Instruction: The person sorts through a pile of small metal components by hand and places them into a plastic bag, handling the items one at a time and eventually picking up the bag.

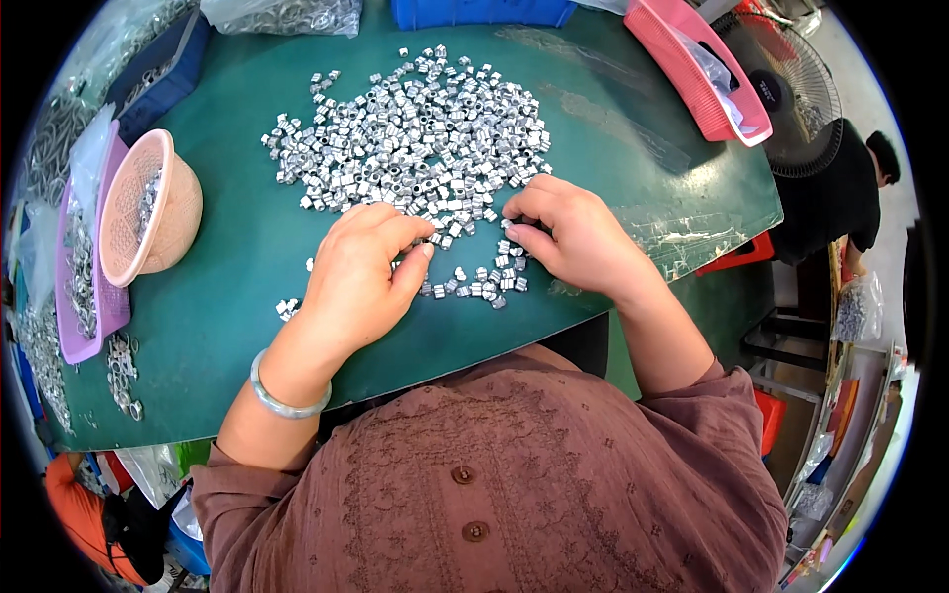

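Note:
A wide heap of small silver metal pieces (pixel 415 133), blocky with holes in them, is spread over the green table. My left hand (pixel 361 267) rests at the heap's near edge, fingers curled and thumb tip close to the index finger; what lies between them is too small to make out. At the near right edge of the heap, my right hand (pixel 573 232) pinches a small silver piece between thumb and index finger. A loose cluster of the same pieces (pixel 484 287) lies between my hands, closer to me. A few more (pixel 288 308) sit left of my left wrist.
On the left stand a peach basket (pixel 188 203) and a purple basket (pixel 117 306) with metal parts, with a blue bin (pixel 168 84) behind. Far right is a pink basket (pixel 682 79) beside a black fan (pixel 791 94). Another person (pixel 830 193) is beyond the green table's (pixel 692 212) right edge.

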Motion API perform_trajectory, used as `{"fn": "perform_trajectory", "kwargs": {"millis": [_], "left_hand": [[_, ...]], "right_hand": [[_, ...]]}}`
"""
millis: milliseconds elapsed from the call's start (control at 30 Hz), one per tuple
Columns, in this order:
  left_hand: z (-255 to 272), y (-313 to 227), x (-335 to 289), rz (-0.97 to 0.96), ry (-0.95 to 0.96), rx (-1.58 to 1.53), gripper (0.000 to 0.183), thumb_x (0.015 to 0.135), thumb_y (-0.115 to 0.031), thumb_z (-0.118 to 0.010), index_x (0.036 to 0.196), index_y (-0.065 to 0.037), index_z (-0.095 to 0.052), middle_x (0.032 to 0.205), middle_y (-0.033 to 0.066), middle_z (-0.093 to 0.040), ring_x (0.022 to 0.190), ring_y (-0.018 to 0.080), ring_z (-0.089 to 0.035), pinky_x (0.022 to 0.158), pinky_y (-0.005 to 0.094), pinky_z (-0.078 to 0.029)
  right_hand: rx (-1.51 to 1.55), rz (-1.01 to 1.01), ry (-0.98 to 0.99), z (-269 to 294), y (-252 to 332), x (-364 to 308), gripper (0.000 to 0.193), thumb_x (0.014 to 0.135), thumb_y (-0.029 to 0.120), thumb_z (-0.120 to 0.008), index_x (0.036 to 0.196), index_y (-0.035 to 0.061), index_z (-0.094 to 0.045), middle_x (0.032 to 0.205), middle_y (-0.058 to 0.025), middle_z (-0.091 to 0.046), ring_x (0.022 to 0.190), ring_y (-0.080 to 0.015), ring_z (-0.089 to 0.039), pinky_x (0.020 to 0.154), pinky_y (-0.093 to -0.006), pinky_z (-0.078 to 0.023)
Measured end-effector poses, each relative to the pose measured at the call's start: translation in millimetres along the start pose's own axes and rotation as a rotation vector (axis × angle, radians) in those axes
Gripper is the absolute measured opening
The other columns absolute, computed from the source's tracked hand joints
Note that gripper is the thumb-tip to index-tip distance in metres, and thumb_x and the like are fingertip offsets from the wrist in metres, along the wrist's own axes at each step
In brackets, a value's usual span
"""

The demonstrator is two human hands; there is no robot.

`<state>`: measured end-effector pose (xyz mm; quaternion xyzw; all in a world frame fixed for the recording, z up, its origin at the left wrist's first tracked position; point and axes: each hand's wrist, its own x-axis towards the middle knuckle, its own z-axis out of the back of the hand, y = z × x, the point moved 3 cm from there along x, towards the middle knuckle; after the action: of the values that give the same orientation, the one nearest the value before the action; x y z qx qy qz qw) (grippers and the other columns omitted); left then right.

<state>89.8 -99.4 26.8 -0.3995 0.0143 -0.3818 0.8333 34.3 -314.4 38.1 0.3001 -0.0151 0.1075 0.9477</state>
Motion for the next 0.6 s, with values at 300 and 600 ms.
{"fn": "perform_trajectory", "kwargs": {"millis": [300, 600], "left_hand": [[-0.1, 1.5, -2.0, -0.01, 0.0, 0.007, 0.013, 0.081, -0.006, -0.068, 0.094, -0.003, -0.071, 0.077, 0.0095, -0.06, 0.078, 0.0288, -0.058, 0.071, 0.0392, -0.046], [-0.6, 0.2, -1.6, -0.033, -0.006, 0.013, 0.013, 0.083, -0.006, -0.068, 0.095, -0.003, -0.07, 0.077, 0.0092, -0.059, 0.077, 0.0277, -0.057, 0.07, 0.038, -0.045]], "right_hand": [[0.04, 0.019, 0.075, 1.0, 2.3, 0.1, 0.011, 0.083, 0.009, -0.064, 0.092, 0.0041, -0.068, 0.087, -0.0117, -0.062, 0.085, -0.0329, -0.062, 0.075, -0.041, -0.05], [-0.017, 0.05, 0.003, -4.9, 6.1, 7.0, 0.014, 0.082, 0.01, -0.065, 0.096, 0.006, -0.068, 0.089, -0.0108, -0.062, 0.088, -0.0321, -0.062, 0.076, -0.0417, -0.051]]}}
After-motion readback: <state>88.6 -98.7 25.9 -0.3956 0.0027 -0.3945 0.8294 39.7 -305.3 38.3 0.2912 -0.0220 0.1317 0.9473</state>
